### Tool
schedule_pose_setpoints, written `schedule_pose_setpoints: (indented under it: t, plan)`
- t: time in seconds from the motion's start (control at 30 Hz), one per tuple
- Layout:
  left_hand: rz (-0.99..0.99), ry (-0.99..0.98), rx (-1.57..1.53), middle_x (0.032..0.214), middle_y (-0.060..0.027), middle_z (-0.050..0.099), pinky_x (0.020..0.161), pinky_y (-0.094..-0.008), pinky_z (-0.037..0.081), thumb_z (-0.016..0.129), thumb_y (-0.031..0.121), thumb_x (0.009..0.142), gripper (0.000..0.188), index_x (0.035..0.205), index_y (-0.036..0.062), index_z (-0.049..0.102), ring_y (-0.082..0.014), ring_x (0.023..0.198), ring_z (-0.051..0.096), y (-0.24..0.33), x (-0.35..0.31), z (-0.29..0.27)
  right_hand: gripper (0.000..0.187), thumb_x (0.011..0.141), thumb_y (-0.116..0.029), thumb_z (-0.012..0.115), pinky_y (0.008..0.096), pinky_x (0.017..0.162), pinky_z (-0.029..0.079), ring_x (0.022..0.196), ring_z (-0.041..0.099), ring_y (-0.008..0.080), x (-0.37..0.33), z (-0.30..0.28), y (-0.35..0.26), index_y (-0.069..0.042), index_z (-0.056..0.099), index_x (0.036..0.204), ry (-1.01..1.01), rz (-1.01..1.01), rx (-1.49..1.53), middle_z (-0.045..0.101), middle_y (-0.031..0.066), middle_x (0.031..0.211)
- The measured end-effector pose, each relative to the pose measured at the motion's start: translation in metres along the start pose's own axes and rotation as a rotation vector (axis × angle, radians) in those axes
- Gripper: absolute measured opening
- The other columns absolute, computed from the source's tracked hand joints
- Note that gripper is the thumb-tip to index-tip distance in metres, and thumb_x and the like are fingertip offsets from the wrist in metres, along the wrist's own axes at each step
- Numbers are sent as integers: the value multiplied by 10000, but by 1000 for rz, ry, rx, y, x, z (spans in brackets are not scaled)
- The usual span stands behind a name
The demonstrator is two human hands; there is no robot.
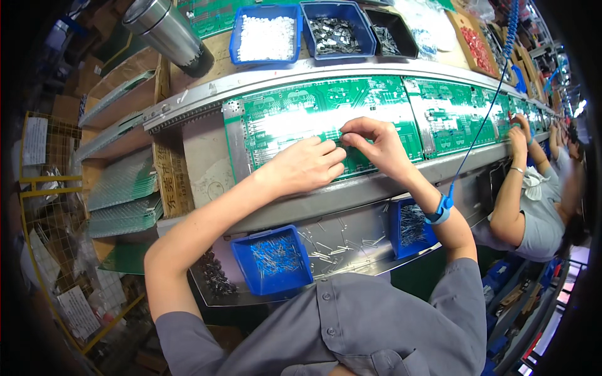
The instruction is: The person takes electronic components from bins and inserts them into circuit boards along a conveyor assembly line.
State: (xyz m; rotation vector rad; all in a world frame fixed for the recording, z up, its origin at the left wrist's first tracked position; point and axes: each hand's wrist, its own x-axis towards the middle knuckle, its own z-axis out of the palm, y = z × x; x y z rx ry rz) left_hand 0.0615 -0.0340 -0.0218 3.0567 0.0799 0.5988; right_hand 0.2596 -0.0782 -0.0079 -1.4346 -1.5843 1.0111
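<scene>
Quick count, all relative to the big green circuit board [326,119] at centre: 2 hands on it, left [307,166] & right [375,145]. Behind it, 3 parts bins in a row: 2 blue [266,31] [337,28], 1 black [392,31]. In front, on the bench, 2 more blue bins [273,258] [409,225]. 1 metal tumbler [168,32] behind-left. 1 more green board [454,113] to its right. 1 blue wrist strap [441,210].
</scene>
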Motion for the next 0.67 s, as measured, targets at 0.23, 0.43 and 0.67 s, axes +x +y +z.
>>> schedule_pose_setpoints:
  t: [0.23,0.43,0.67]
  plan:
    - [8,55,52,791,-34,498,646,-298,428,536,157,739,77,777,92,523,-170,756,527,-15,2,-5,121,832,-47,652,256,732,514,779,626,99,-2,1,-2,17,657,935,8,30,41,681,70,837]
    - [-339,136,-45,832,-80,545,698,-341,453,558,69,739,155,893,47,550,-249,794,553,-17,-14,-23,97,807,-21,653,260,683,498,748,643,127,-4,6,-12,3,666,899,-107,-74,-105,681,75,813]
    - [-776,403,-288,871,-106,624,762,-361,447,626,-22,769,115,875,23,636,-272,830,573,2,-30,-50,91,814,-41,654,271,684,503,745,659,154,-1,10,-14,-14,669,900,-139,-90,-194,685,86,804]
